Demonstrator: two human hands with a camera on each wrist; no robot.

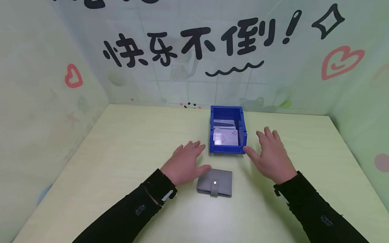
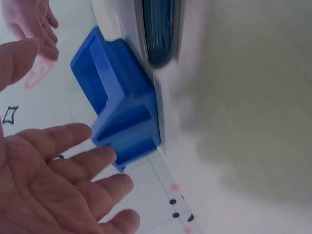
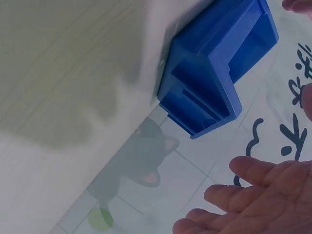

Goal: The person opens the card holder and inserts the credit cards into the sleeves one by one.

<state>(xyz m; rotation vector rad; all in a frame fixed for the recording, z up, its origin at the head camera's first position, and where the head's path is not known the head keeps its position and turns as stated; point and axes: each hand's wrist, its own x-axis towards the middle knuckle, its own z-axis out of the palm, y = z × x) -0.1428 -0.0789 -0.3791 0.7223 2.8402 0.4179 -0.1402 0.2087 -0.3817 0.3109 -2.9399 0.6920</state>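
Observation:
A grey wallet with a snapped strap lies on the table, nearest to my left hand. That hand hovers with its fingers extended, its thumb over the wallet's upper left corner in the head view; whether it touches cannot be told. Behind the wallet stands a blue plastic bin holding several cards. My right hand is held to the right of the bin, fingers spread, the thumb near the bin's front right corner. Both palms show bare in the wrist views, the left hand and the right hand.
The pale wooden table runs back to a printed wall panel with black lettering. Side panels stand to left and right. The bin sits close to the back edge.

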